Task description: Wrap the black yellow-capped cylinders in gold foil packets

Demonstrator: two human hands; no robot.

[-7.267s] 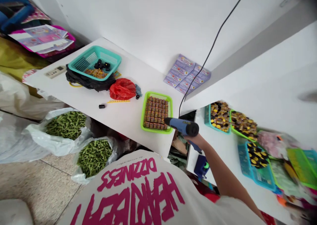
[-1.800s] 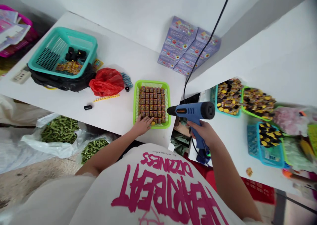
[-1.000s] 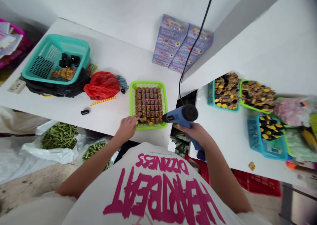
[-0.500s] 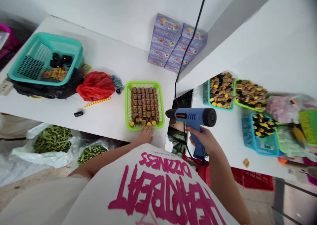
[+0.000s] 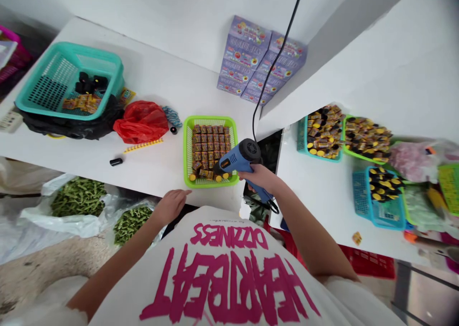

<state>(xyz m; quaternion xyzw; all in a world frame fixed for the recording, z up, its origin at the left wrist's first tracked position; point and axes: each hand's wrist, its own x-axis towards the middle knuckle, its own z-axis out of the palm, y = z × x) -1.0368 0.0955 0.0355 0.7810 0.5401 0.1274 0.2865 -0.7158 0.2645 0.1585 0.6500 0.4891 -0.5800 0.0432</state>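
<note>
My right hand (image 5: 263,179) is closed round the grip of a blue heat gun (image 5: 236,158). The gun's dark nozzle points down into a lime-green basket (image 5: 185,149), close over its lower right part. Rows of small brown-and-yellow wrapped pieces (image 5: 210,142) stand in that basket, with several yellow-topped ones along the near side; the gun hides some of them. My left hand (image 5: 174,204) is off the basket at the table's front edge, holding nothing, its index finger stretched toward the basket's near corner.
A red plastic bag (image 5: 141,121) and a turquoise basket (image 5: 21,96) lie to the left. Purple boxes (image 5: 244,53) are stacked at the back. A black cord (image 5: 276,60) hangs down behind the heat gun. Filled baskets (image 5: 304,139) stand on the right table; bags of green pieces (image 5: 77,197) sit below.
The heat gun has swung left and tilted down, from beside the basket to over it. My left hand has drawn back leftward from the basket's near rim.
</note>
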